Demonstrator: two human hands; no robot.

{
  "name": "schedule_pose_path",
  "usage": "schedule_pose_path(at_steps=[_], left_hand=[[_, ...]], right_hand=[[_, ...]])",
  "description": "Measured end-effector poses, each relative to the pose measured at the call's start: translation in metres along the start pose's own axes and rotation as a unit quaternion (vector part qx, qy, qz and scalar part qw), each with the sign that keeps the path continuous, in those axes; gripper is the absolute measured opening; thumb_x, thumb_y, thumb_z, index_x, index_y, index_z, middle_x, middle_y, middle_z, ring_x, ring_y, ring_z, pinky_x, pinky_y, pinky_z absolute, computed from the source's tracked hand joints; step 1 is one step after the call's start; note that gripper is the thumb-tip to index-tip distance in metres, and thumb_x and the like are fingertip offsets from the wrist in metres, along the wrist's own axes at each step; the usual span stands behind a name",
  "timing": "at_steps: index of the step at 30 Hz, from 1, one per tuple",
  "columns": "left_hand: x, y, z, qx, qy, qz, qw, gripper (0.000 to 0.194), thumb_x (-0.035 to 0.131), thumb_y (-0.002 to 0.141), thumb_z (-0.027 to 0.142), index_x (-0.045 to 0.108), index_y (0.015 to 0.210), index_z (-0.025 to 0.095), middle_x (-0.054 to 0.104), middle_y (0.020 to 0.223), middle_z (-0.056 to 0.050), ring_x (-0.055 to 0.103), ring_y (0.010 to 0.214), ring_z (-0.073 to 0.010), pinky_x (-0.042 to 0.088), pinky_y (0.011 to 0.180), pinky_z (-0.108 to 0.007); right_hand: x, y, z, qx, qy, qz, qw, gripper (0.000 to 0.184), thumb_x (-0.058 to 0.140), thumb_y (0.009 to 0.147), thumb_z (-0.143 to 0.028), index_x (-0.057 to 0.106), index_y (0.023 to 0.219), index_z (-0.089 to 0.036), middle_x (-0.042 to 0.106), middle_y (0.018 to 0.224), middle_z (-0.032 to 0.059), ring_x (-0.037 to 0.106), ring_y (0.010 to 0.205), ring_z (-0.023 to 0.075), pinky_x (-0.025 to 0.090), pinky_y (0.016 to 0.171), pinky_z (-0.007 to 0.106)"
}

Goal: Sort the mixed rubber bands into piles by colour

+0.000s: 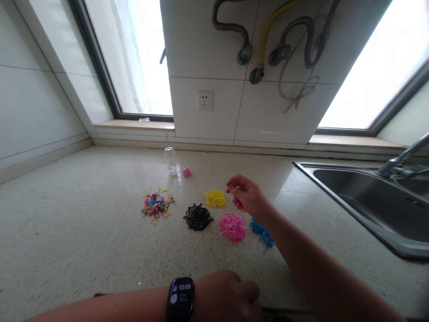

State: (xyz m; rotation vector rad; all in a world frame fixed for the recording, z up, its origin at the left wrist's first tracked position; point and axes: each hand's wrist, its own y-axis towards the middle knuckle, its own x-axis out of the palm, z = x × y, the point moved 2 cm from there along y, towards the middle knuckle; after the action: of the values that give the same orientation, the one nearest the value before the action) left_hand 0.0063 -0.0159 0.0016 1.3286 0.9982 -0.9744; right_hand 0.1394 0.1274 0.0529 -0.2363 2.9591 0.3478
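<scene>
My right hand (pixel 250 194) hovers beside the pile of yellow rubber bands (pixel 216 198), thumb and forefinger pinched on a small yellow rubber band (pixel 228 188). Partly behind that hand lie red rubber bands (pixel 239 204). Blue rubber bands (pixel 262 231) show beneath my right wrist. Pink rubber bands (pixel 233 227) and black rubber bands (pixel 198 217) form two more piles. Farther left is a mixed-colour heap of rubber bands (pixel 157 204). My left hand (pixel 226 295) rests near the counter's front edge with its fingers curled in, and nothing shows in it.
A clear plastic bottle (pixel 170 161) stands at the back beside a pink cap (pixel 187 171). On the right, a steel sink (pixel 315 197) with a faucet (pixel 402 158) is set into the speckled counter (pixel 83 232). A black smartwatch (pixel 180 298) is on my left wrist.
</scene>
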Motion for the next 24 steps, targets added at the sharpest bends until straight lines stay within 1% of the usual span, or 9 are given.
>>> schedule_pose_path(at_steps=[3,5,8,10,12,13,15,18,24], left_hand=[[-0.001,0.0,0.0,-0.003,-0.004,-0.005,1.0,0.005,0.063,0.092,0.025,0.061,0.088,0.022,0.06,0.073,0.002,0.052,0.071,-0.0153,0.035,0.044,-0.029],[-0.002,0.001,0.0,-0.001,-0.008,-0.003,1.0,0.006,0.062,0.092,0.025,0.061,0.087,0.021,0.059,0.071,0.002,0.051,0.07,-0.0151,0.036,0.044,-0.029],[-0.004,0.002,0.0,-0.002,-0.011,0.003,1.0,0.007,0.064,0.091,0.024,0.061,0.085,0.02,0.058,0.069,0.003,0.05,0.068,-0.0149,0.036,0.042,-0.029],[-0.005,0.002,-0.001,0.0,-0.01,0.007,1.0,0.008,0.064,0.09,0.024,0.061,0.085,0.019,0.058,0.069,0.003,0.049,0.068,-0.015,0.035,0.041,-0.029],[-0.005,0.002,-0.001,0.002,-0.011,0.011,1.0,0.008,0.065,0.089,0.024,0.061,0.085,0.019,0.058,0.069,0.002,0.05,0.068,-0.0151,0.036,0.041,-0.029],[-0.005,0.002,-0.001,0.003,-0.011,0.013,1.0,0.007,0.066,0.089,0.024,0.061,0.085,0.02,0.058,0.069,0.002,0.05,0.068,-0.0152,0.036,0.041,-0.029],[-0.004,0.001,-0.001,0.002,-0.011,0.017,1.0,0.007,0.067,0.088,0.023,0.062,0.086,0.02,0.059,0.069,0.002,0.051,0.068,-0.0152,0.037,0.041,-0.029],[-0.004,0.002,-0.001,-0.003,-0.014,0.018,1.0,0.008,0.068,0.087,0.024,0.062,0.086,0.019,0.058,0.068,0.002,0.051,0.067,-0.0149,0.035,0.039,-0.029],[-0.006,0.002,0.0,0.001,-0.014,0.022,1.0,0.006,0.067,0.087,0.023,0.062,0.085,0.02,0.059,0.071,0.003,0.051,0.07,-0.0155,0.036,0.041,-0.029]], right_hand=[[0.0,0.0,0.002,0.02,-0.058,-0.008,0.998,0.021,0.066,0.08,-0.036,0.067,0.091,-0.018,0.057,0.061,-0.0035,0.041,0.043,0.0065,0.03,0.039,0.02],[0.0,0.0,0.001,0.018,-0.1,-0.015,0.995,0.026,0.067,0.08,-0.038,0.07,0.095,-0.017,0.056,0.058,-0.0031,0.042,0.044,0.008,0.032,0.041,0.021],[0.002,-0.004,-0.002,-0.027,-0.191,-0.048,0.98,0.027,0.063,0.084,-0.031,0.072,0.106,-0.018,0.069,0.077,0.0038,0.054,0.057,0.0116,0.045,0.053,0.025],[0.005,-0.009,-0.005,-0.092,-0.292,-0.079,0.949,0.031,0.059,0.085,-0.021,0.07,0.114,-0.02,0.073,0.098,0.007,0.063,0.077,0.0159,0.05,0.073,0.032],[0.01,-0.014,-0.008,-0.157,-0.393,-0.111,0.899,0.038,0.057,0.085,-0.015,0.067,0.121,-0.021,0.071,0.115,0.0081,0.062,0.098,0.0208,0.047,0.091,0.038],[0.012,-0.016,-0.008,-0.179,-0.432,-0.127,0.875,0.041,0.056,0.085,-0.014,0.065,0.125,-0.021,0.069,0.121,0.0082,0.06,0.106,0.0227,0.045,0.096,0.039],[0.017,-0.018,-0.008,-0.195,-0.486,-0.155,0.838,0.043,0.053,0.088,-0.015,0.062,0.13,-0.02,0.067,0.125,0.0082,0.056,0.112,0.0246,0.043,0.099,0.04],[0.022,-0.019,-0.008,-0.202,-0.531,-0.175,0.804,0.042,0.049,0.092,-0.018,0.06,0.132,-0.018,0.066,0.125,0.0085,0.055,0.11,0.0247,0.043,0.098,0.04],[0.025,-0.018,-0.007,-0.211,-0.575,-0.168,0.773,0.038,0.045,0.097,-0.025,0.061,0.131,-0.019,0.065,0.124,0.009,0.054,0.108,0.0249,0.045,0.094,0.039]])
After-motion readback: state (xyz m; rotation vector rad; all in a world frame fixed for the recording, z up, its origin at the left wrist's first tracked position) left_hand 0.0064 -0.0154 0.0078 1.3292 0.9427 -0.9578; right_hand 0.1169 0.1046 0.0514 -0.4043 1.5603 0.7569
